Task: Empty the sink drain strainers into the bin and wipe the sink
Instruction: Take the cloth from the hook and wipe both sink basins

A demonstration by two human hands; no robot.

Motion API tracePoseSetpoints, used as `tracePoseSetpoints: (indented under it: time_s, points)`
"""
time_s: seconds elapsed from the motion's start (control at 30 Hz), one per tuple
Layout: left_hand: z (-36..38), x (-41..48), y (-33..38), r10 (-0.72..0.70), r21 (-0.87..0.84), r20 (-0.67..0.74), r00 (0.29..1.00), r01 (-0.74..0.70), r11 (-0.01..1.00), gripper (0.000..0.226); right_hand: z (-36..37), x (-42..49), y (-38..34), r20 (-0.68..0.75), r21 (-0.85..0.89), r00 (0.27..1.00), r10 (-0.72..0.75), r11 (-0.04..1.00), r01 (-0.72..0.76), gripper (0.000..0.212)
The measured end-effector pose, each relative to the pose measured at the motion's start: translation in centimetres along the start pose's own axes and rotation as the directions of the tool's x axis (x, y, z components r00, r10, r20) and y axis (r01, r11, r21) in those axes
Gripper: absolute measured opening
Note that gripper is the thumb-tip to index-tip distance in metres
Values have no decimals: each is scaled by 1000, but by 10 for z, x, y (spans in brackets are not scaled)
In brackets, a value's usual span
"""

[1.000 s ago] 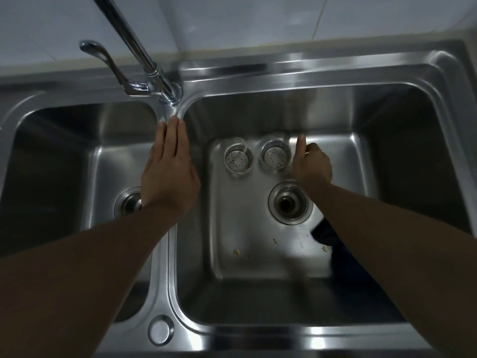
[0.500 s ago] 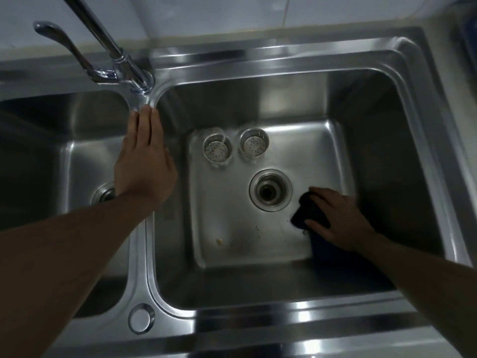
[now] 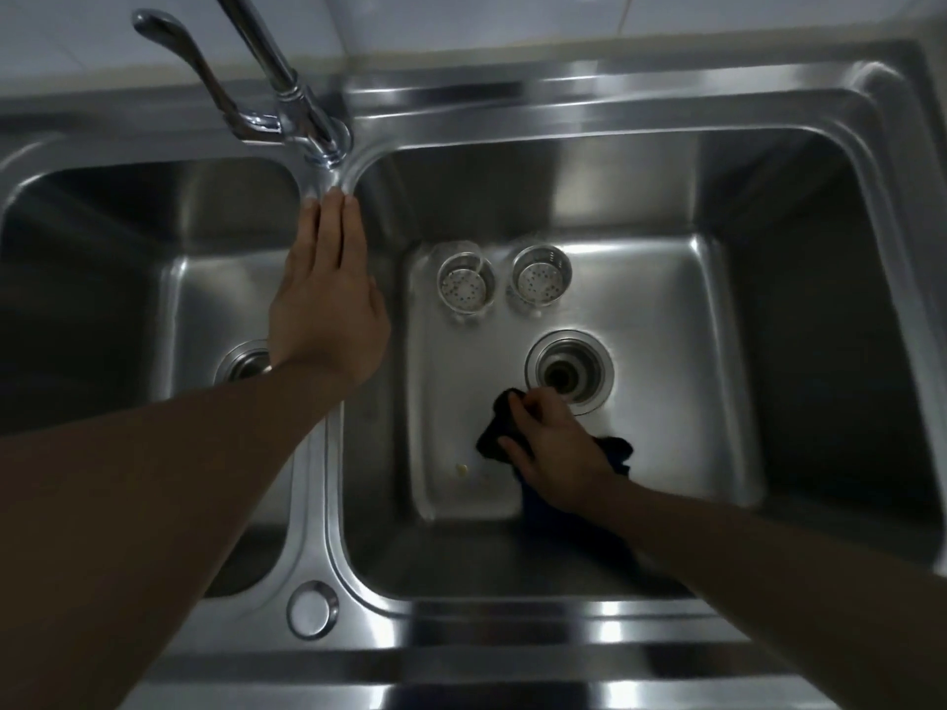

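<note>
Since half a second ago the right hand (image 3: pixel 556 445) has slid with the cloth (image 3: pixel 492 433) from the right of the open drain (image 3: pixel 569 371) to its near left side, while the left hand (image 3: pixel 328 299) stays where it was. That right hand has its fingers curled round the dark cloth, which is bunched under it on the floor of the right basin of the sink (image 3: pixel 512 638), its knuckles just beside the rim of the drain. Straight fingers held together, the left hand lies flat on the ridge (image 3: pixel 307 504) between the two basins, its tips just short of the foot of the tap (image 3: pixel 302 120); it holds nothing. Both strainers (image 3: pixel 464 287) stand upright, side by side, on the floor of the right basin, beyond the drain. One small pale scrap (image 3: pixel 462 469) lies on the basin floor, left of the cloth. Part of the left basin's drain (image 3: pixel 246 361) shows beside the left wrist.
</note>
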State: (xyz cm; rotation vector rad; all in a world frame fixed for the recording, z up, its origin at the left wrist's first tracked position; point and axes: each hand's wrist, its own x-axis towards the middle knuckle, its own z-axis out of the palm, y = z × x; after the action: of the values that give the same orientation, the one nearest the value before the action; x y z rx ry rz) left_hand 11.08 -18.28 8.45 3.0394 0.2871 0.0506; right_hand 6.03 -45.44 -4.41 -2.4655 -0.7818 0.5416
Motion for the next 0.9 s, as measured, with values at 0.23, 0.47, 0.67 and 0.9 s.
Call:
tracePoseSetpoints:
  time_s: [0.23, 0.47, 0.67, 0.9]
  points:
    - [-1, 0, -1, -4, 13, 14, 1000, 3, 1000, 70, 48, 46, -89, -107, 61, 992, 69, 996, -63, 51]
    - [0, 1, -2, -4, 4, 10, 1000, 3, 1000, 71, 32, 25, -90, 224, 230, 970, -98, 972, 45, 88]
    - [-2, -1, 0, 2, -14, 2, 1000, -2, 1000, 71, -4, 11, -63, 493, 216, 796, -351, 936, 278, 58]
    - [-1, 0, -1, -1, -16, 13, 1000, 1, 1000, 71, -8, 20, -32, 368, -212, 876, -311, 889, 405, 61]
